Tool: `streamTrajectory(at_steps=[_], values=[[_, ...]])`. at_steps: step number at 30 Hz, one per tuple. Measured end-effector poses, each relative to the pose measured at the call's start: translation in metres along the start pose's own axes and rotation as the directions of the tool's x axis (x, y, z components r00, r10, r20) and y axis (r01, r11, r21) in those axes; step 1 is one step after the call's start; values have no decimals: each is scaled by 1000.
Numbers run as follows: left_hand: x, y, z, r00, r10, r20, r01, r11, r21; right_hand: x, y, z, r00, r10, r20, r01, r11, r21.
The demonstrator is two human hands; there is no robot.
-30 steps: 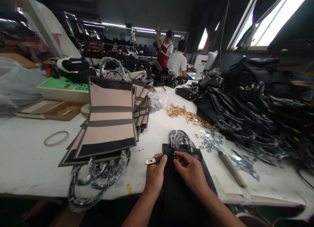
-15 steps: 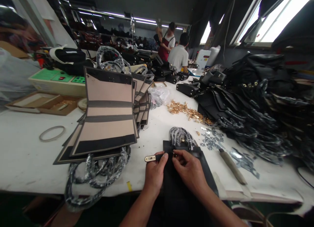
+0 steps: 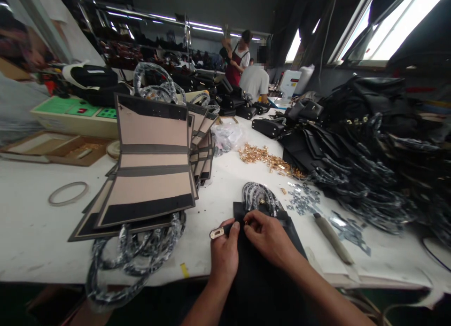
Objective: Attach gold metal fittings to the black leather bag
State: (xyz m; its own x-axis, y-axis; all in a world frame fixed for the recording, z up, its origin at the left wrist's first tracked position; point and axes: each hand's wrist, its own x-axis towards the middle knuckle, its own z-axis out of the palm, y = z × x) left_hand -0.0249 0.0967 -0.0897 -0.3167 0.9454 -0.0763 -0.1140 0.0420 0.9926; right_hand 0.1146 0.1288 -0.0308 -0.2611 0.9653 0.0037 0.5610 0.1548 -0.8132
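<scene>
left hand (image 3: 224, 251): thumb pressed against the bent fingers, pinching a black strap (image 3: 228, 228); the strap's end, with a slotted gold-coloured plate (image 3: 219, 231), sticks out to the left of the hand.
right hand (image 3: 269, 236): thumb and index fingertip brought together over the bag panel, pinching a small gold-coloured fitting (image 3: 246, 222) that is mostly hidden by the fingers.
black bag panel (image 3: 252, 269): under both hands, its far part on the white table (image 3: 28, 218), its near part reaching past the table's front edge.
plastic-wrapped handles (image 3: 260, 197): at the far end of the bag panel, just beyond the right hand.
gold-coloured hardware (image 3: 260, 157): a loose scatter farther back, beyond the wrapped handles.
flat metal pieces (image 3: 305, 199): spread to the right of the wrapped handles.
grey rod-like tool (image 3: 333, 239): lying slantwise to the right of the bag panel, dark tip pointing away.
beige-lined panels (image 3: 151, 187): stacked to the left of the hands, with more wrapped handles (image 3: 132, 265) hanging over the table edge below.
pale ring (image 3: 68, 193): flat on the table, left of the stack.
black bag pieces (image 3: 373, 166): heaped on the right side.
background: a person in a red apron (image 3: 234, 73) beside a person in a light shirt (image 3: 254, 81).
</scene>
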Motion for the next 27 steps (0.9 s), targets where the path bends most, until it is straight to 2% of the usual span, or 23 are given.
streamTrajectory(at_steps=[6, 13, 18, 22, 25, 27], values=[[-4, -2, 1, 997, 83, -12, -82, 994, 66, -2, -2, 0, 1000, 28, -3, -28, 1000, 3], [-9, 3, 2, 985, 173, -26, -168, 978, 127, 3, 1, 3, 994, 85, 62, -89, 995, 52], [-10, 3, 1, 978, 206, -12, -202, 968, 152, 2, 7, 6, 993, 117, 31, -120, 983, 136], [-8, 2, -2, 982, 189, 17, -189, 966, 177, 6, 11, 7, 989, 143, 30, -145, 958, 248], [-5, 1, -4, 993, 116, 21, -118, 977, 176, 10, 7, 3, 977, 182, 108, -207, 926, 314], [-1, 0, -5, 999, 38, 8, -38, 988, 152, 14, 4, -8, 969, 157, 193, -220, 901, 373]])
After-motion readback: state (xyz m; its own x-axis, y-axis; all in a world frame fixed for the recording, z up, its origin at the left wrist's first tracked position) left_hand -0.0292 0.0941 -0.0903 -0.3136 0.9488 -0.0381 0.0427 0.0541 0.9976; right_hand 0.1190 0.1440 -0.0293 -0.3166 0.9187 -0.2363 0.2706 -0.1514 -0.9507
